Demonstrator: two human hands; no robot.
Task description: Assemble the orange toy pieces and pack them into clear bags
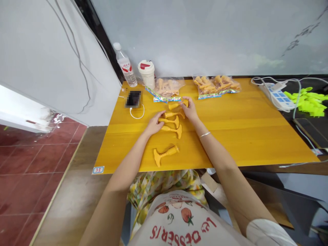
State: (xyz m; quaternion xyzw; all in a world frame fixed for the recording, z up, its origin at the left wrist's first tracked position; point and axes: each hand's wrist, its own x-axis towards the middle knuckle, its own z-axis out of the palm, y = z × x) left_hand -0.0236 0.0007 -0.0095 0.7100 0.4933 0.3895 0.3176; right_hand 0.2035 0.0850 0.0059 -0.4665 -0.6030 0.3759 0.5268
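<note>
At table centre: left hand fingers rest on orange T-handled pieces, loose, no grasp. Right hand at 1 o'clock pinches another piece (grip partly hidden). Risk: elbow sweeps stray piece at 6 o'clock off table edge.

Bright even light, soft faint shadows, wide-angle bending at the edges, phone screen seemingly pixelated

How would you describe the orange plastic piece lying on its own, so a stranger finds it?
Start at the yellow wooden table. Near its front edge lies one orange T-shaped plastic piece. Unlike the other orange pieces farther back, no hand touches it.
</note>
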